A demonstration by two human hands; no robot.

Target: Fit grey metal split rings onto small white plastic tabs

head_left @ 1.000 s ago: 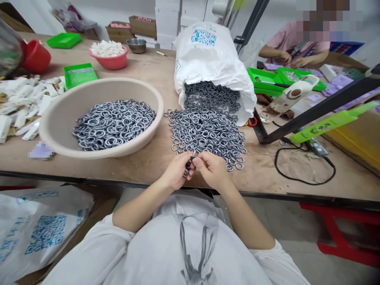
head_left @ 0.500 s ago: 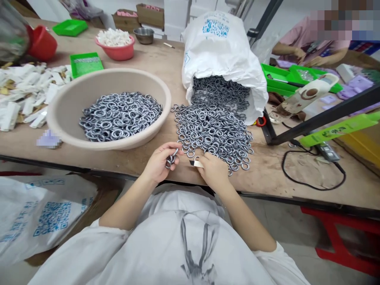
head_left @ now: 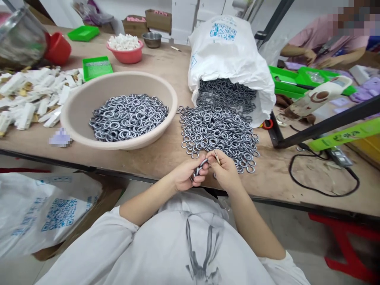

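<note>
My left hand (head_left: 190,174) is closed around several grey rings (head_left: 199,169), held just in front of the table's near edge. Right beside it, my right hand (head_left: 224,168) pinches a small blade with a cream-coloured grip (head_left: 217,157), seen nearly edge-on. The fingertips of both hands meet at the rings, and whether the blade touches a ring is hidden. Just beyond the hands spreads a pile of grey rings (head_left: 219,130), spilling from a white sack (head_left: 228,55) lying on its side. To the left stands a wide beige basin (head_left: 74,118) holding many similar rings.
White plastic pieces (head_left: 29,99) lie heaped at the left. Green trays (head_left: 97,69) and a red bowl (head_left: 127,56) stand behind the basin. A black metal frame (head_left: 326,122) and a cable (head_left: 323,194) are at the right. A co-worker's hands (head_left: 329,61) show beyond.
My left hand has moved right with its rings and now meets my right hand. My right hand has turned the blade from flat to nearly edge-on. The camera view has shifted slightly.
</note>
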